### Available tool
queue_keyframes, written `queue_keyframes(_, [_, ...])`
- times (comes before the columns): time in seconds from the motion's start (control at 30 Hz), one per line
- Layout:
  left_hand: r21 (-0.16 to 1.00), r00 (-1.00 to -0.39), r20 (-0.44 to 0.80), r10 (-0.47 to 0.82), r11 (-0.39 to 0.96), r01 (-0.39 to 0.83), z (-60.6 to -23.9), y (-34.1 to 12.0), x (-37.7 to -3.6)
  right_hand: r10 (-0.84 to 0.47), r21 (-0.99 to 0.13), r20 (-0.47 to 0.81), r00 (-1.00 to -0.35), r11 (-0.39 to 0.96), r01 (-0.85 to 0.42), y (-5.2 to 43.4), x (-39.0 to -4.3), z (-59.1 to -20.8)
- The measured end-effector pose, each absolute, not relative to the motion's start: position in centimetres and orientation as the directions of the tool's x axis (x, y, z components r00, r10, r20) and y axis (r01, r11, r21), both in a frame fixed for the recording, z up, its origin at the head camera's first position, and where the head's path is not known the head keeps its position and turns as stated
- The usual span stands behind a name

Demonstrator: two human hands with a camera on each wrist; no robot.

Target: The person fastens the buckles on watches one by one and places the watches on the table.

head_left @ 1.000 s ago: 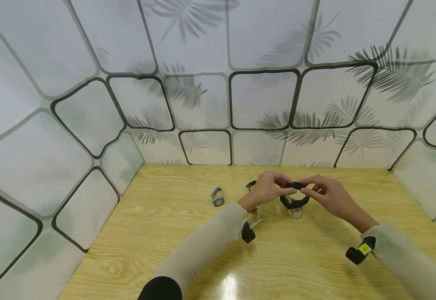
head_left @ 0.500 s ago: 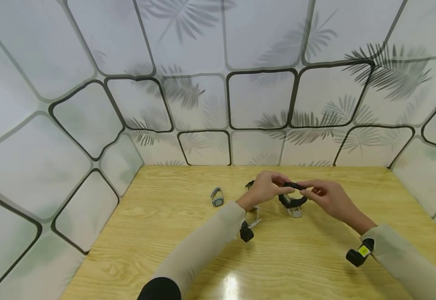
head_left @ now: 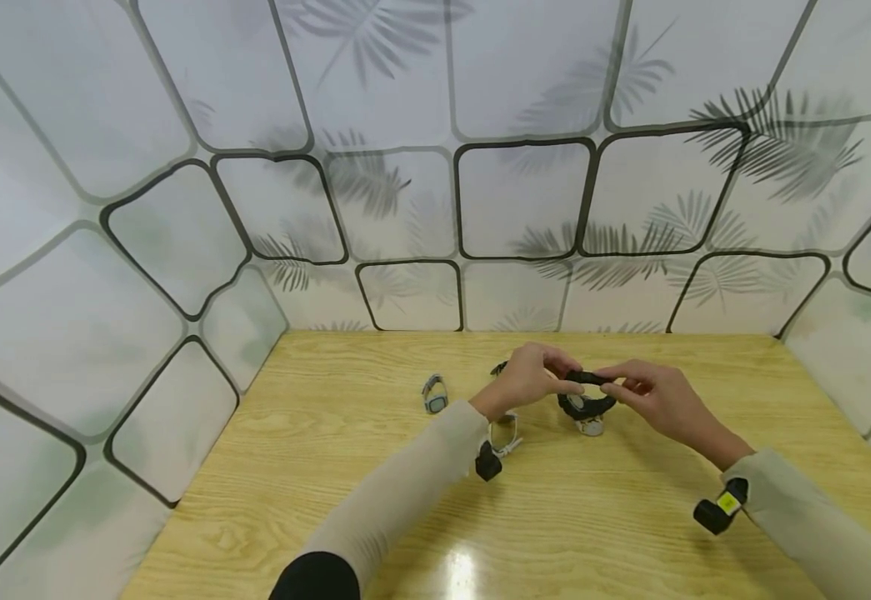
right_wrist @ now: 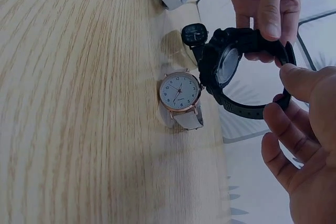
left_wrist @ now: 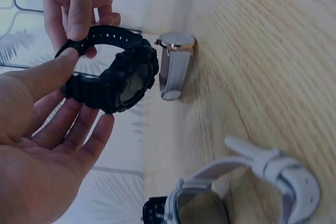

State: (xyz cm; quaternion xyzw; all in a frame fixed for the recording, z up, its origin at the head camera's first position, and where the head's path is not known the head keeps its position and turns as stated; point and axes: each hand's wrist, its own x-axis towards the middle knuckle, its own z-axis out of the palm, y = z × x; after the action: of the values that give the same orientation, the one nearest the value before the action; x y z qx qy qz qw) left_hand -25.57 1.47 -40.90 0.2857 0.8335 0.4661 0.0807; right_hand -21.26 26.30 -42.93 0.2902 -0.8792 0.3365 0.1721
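Note:
A chunky black wristwatch point(right_wrist: 223, 64) hangs raised between both hands, its strap bent round into a loop. My left hand point(head_left: 531, 379) pinches one part of the strap between thumb and fingers. On the other side my right hand point(head_left: 656, 396) pinches the strap near its overlapping ends point(right_wrist: 286, 59). The left wrist view shows the watch case point(left_wrist: 131, 80) turned away from the palm. Below it on the table stands a watch with a white dial and rose-gold case point(right_wrist: 179, 92) on a pale strap.
On the wooden table point(head_left: 375, 467), a pale-strapped watch point(left_wrist: 199, 203) lies below my left wrist. Farther left is a grey watch point(head_left: 435, 396). A small black watch point(right_wrist: 195, 35) is partly behind my left hand in the head view. Patterned panels point(head_left: 525, 200) rise behind the table.
Both hands keep hold of the black watch's strap with only slight finger shifts. The upper part of the strap sits a touch lower. The other watches stay put.

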Motion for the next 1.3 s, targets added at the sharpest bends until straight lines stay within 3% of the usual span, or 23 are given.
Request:
queue_keyframes(0.17, [0.811, -0.807, 0.133, 0.576, 0.405, 0.422, -40.9, 1.1, -25.7, -0.405, -0.482, 0.510, -0.759, 0.597, -0.642, 26.4, -21.4, -42.9])
queue_keyframes(0.5, [0.859, -0.833, 0.177, 0.525, 0.330, 0.391, -41.3, 0.8, -25.8, -0.429, -0.412, 0.551, -0.716, 0.606, -0.680, 26.3, -21.7, -42.7])
queue_keyframes(0.9, [0.861, -0.846, 0.157, 0.510, 0.348, 0.370, -41.3, 0.6, -25.7, -0.413, -0.579, 0.353, -0.840, 0.608, -0.542, 26.0, -21.5, -42.5])
queue_keyframes(1.1, [0.848, -0.833, 0.156, 0.530, 0.360, 0.388, -41.1, 0.4, -25.6, -0.437, -0.620, 0.255, -0.862, 0.611, -0.493, 26.0, -22.0, -41.9])
queue_keyframes(1.3, [0.800, -0.807, 0.173, 0.565, 0.397, 0.450, -41.0, 0.4, -25.8, -0.449, -0.620, 0.240, -0.861, 0.611, -0.492, 25.9, -22.2, -41.7])
